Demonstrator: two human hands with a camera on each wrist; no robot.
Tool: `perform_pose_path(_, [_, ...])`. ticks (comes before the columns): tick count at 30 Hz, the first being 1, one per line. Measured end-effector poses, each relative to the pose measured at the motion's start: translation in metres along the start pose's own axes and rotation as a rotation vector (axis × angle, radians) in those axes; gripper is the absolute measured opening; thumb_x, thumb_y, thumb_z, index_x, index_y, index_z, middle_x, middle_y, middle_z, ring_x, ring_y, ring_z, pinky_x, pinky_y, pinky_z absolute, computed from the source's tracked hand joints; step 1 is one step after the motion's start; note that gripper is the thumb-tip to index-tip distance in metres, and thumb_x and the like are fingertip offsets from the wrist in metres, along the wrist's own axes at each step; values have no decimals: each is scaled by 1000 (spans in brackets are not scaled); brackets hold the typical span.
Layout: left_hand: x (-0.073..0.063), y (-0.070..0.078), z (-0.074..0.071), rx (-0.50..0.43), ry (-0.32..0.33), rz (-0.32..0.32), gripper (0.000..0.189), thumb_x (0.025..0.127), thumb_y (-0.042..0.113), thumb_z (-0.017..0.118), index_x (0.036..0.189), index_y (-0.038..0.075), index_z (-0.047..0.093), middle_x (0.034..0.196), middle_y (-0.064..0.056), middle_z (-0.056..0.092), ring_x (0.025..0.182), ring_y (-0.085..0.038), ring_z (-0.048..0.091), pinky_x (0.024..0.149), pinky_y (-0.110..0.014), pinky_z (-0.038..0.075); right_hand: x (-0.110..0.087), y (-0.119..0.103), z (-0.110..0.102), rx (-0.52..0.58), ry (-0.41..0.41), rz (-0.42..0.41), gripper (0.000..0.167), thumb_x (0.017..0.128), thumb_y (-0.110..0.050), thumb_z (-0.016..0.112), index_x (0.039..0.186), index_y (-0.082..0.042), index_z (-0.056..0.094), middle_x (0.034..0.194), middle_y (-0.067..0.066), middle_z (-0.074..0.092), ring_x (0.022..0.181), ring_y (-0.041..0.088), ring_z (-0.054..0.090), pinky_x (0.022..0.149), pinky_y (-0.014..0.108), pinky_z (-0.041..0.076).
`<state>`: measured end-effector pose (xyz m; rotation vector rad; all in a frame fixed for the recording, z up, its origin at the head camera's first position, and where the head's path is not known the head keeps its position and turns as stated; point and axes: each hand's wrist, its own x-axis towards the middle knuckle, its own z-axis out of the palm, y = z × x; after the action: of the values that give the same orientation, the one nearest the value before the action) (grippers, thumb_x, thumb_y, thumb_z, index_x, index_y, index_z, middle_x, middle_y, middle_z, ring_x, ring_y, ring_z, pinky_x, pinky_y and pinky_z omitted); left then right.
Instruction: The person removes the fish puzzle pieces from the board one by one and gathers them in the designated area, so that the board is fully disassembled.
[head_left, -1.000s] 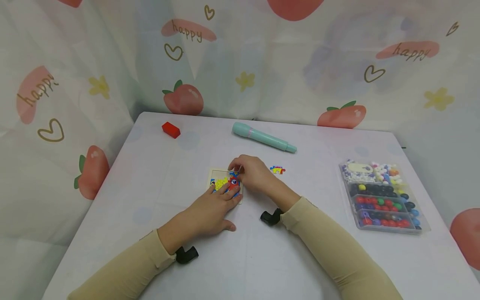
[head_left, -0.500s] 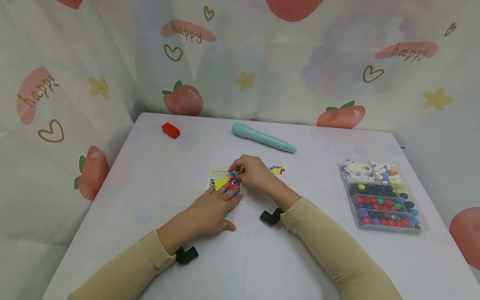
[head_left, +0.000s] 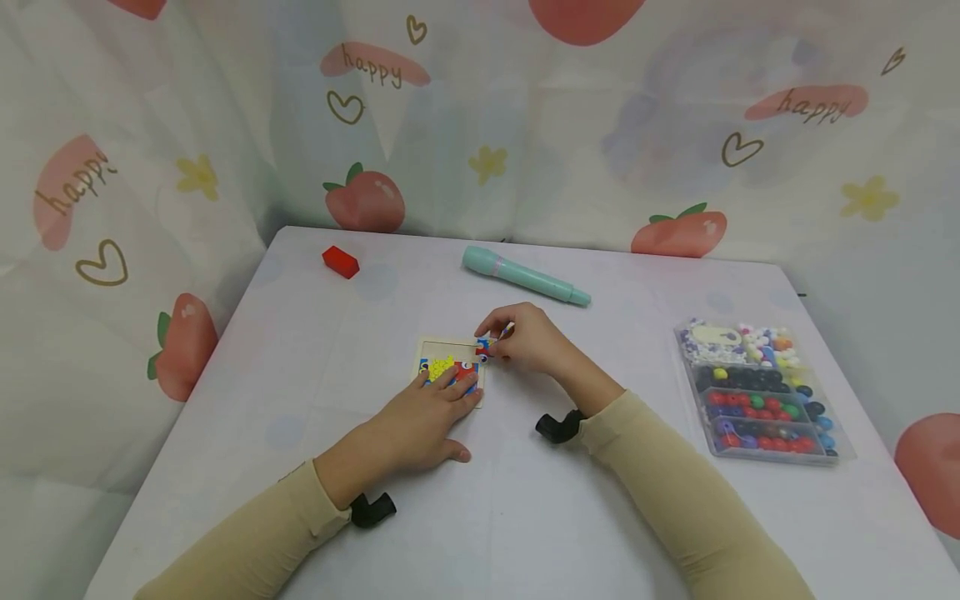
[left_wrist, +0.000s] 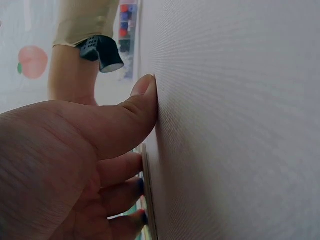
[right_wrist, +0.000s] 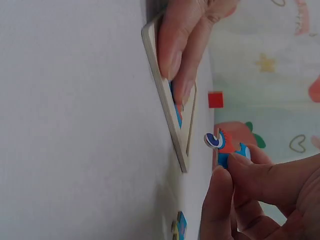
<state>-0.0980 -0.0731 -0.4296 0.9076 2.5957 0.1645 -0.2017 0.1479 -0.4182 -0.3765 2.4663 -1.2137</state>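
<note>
My left hand (head_left: 420, 421) lies over a small wooden jigsaw board (head_left: 446, 348), fingers straight and resting on the pieces. Yellow, red and blue pieces show around those fingers, while the board's far strip is bare. In the left wrist view, my left thumb (left_wrist: 142, 107) touches the tabletop. At the board's far right corner, my right hand (head_left: 528, 340) pinches a jigsaw piece (right_wrist: 227, 145) between thumb and fingers. That piece is blue and orange-red with a printed eye, and is lifted clear of the board. Another loose piece (right_wrist: 180, 227) lies on the table below my right hand in the right wrist view.
A mint-green microphone-shaped tube (head_left: 525, 277) lies beyond the hands. At the back left sits a red block (head_left: 341, 262). A clear compartment box of coloured beads (head_left: 765, 396) stands on the right. Printed curtains hang behind and left of the white table (head_left: 495, 533).
My right hand has lifted the eye piece out of the board and drawn it slightly right. It now covers the loose piece in the head view. My left hand has stayed put.
</note>
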Motion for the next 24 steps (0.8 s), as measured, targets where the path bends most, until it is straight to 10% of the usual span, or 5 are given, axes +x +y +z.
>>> perform_pose_path(24, [1, -3, 4, 12, -2, 7, 90, 96, 62, 72, 170, 25, 36, 181, 2, 25, 170, -32, 19, 134, -64, 23, -38, 52, -98, -140, 29, 213, 31, 90, 4, 68, 117, -6, 80, 105, 14, 60, 76, 24, 66, 72, 33, 62])
